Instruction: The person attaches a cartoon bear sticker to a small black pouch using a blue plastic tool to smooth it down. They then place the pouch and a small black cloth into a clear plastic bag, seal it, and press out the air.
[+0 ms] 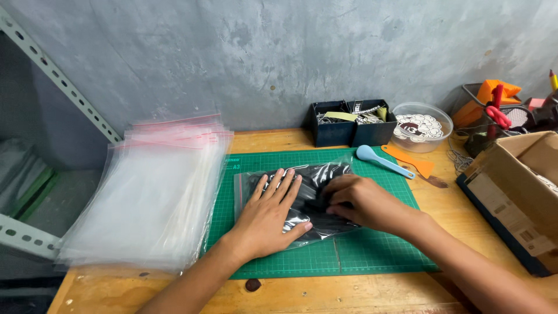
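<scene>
A clear zip bag with something black inside [317,177] lies on the green cutting mat [372,250]. My left hand [268,214] rests flat on the bag's left half, fingers spread and pointing away from me. My right hand [363,202] presses on the bag's right half with its fingers bent down onto the plastic. Neither hand lifts the bag.
A stack of empty clear zip bags [154,192] sits left of the mat. Behind the mat stand a black divided box [350,129], a clear round tub [422,126], a blue spoon [383,160] and an orange scraper [410,160]. A cardboard box [517,192] stands at the right.
</scene>
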